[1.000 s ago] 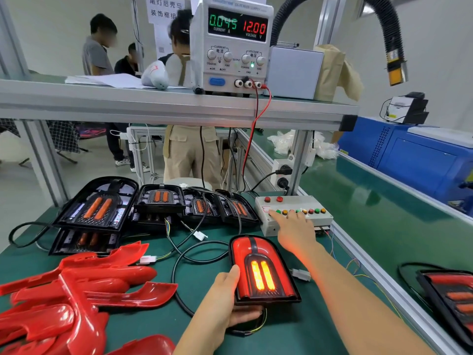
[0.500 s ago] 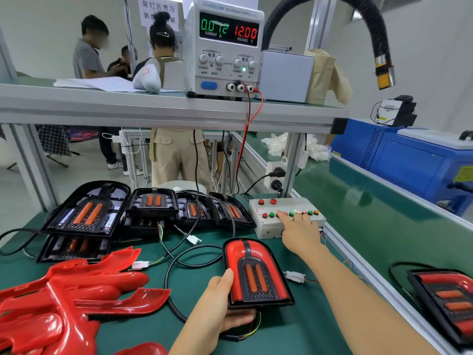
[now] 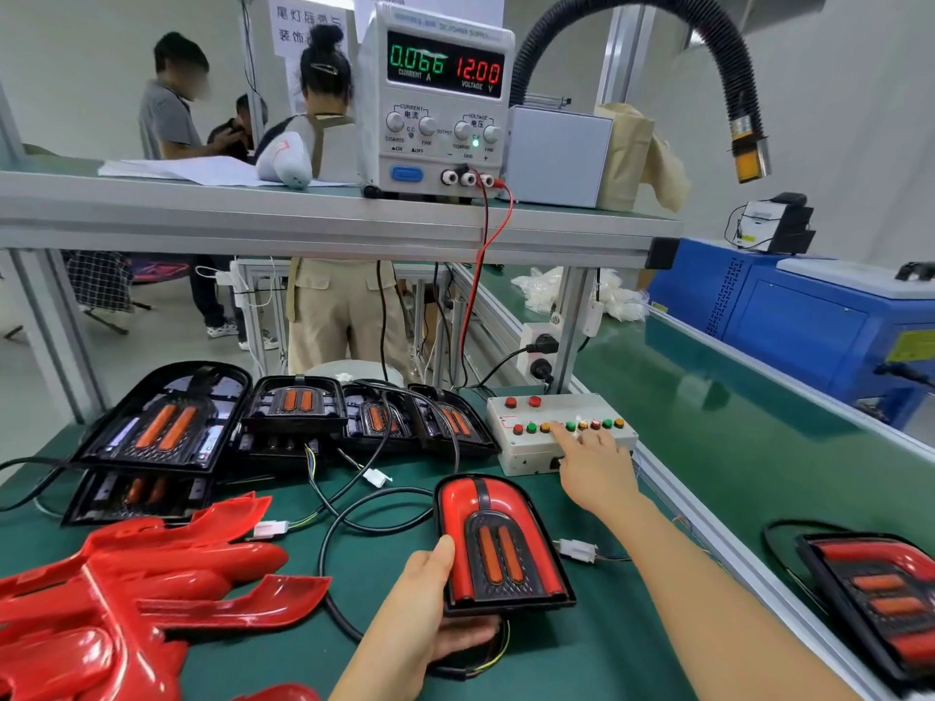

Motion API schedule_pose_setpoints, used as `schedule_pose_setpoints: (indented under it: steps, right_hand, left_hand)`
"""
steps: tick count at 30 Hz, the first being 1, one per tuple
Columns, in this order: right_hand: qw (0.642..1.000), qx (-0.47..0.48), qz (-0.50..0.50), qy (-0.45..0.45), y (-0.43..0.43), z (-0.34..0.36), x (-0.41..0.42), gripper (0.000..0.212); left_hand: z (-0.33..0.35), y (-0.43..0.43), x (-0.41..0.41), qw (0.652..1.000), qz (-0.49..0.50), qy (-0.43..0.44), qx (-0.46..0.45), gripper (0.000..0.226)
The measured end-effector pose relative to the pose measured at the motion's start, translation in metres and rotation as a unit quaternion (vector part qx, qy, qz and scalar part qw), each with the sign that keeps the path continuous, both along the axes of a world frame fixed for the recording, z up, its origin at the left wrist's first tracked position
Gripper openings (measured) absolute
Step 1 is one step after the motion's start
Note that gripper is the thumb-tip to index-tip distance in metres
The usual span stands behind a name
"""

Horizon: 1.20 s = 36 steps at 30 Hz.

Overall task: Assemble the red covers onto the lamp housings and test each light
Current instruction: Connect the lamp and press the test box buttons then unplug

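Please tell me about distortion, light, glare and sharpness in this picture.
Head view: the wide lens leans the shelf posts and stretches the corners; light is soft and even, shadows faint; white glare streaks the red covers and the lamp in the left hand; the power supply digits read sharp, while the people behind look soft.

The power supply (image 3: 435, 108) stands on the shelf (image 3: 303, 215), toward its right end. It shows green digits 0.066 over the legend CURRENT A and red digits 12.00 over VOLTAGE V. The panel below carries CURRENT and VOLTAGE knob groups, each marked COARSE and FINE, plus ON, OFF, OUTPUT and GND. A paper sign (image 3: 308, 27) behind the shelf bears Chinese characters, partly hidden; its lines begin 尾灯后 and 装饰.
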State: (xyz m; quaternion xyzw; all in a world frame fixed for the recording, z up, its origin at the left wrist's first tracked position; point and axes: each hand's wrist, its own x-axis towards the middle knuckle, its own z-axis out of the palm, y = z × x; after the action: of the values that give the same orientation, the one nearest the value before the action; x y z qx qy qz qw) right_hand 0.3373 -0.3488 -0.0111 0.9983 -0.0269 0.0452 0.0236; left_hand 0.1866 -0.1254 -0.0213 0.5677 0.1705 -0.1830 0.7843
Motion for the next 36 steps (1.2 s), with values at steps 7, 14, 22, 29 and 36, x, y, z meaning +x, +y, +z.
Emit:
schedule_pose_setpoints:
  steps: [7,14,22,29,36]
  right_hand:
    - [0.993,0.016,-0.116,0.005,-0.035,0.008,0.003,0.061]
    - [0.991,0.002,-0.126,0.039,-0.05,0.009,0.008,0.063]
    - [0.992,-0.032,-0.112,0.041,-0.051,0.009,0.01,0.063]
    - [0.992,-0.065,-0.103,0.021,-0.051,0.009,0.012,0.06]
    - [0.992,0.007,-0.123,-0.013,-0.04,0.013,-0.003,0.056]
  left_hand:
    - [0.002,0.001,-0.002,1.0,-0.005,-0.007,0.001,0.04]
    - [0.006,0.0,-0.005,1.0,-0.004,-0.011,0.0,0.039]
    - [0.004,0.0,-0.003,1.0,0.0,-0.01,0.0,0.039]
    - [-0.001,-0.001,0.0,1.0,0.013,-0.005,-0.009,0.037]
    - [0.004,0.001,-0.003,1.0,0.007,-0.005,0.004,0.037]
